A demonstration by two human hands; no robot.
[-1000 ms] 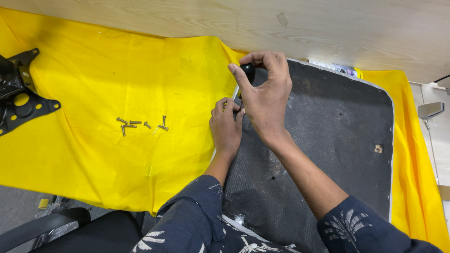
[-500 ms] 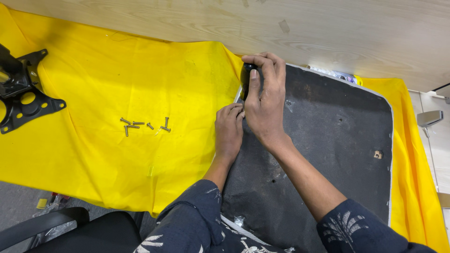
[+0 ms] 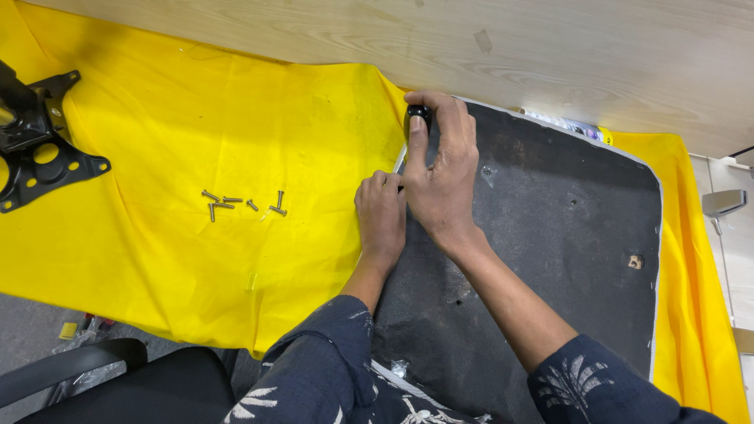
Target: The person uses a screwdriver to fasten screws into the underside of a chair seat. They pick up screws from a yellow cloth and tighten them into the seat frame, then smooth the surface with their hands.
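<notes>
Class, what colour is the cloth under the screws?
Bright yellow cloth, beneath the screws, seen in the head view.

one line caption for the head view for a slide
Right hand grips a black-handled tool at the edge of a dark seat panel; left hand steadies beside it, loose screws on yellow cloth.

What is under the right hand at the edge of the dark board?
The right hand grips a black tool handle at the dark board's left edge, with the left hand beside it. The tool's tip and whatever it meets are covered by the hands.
</notes>
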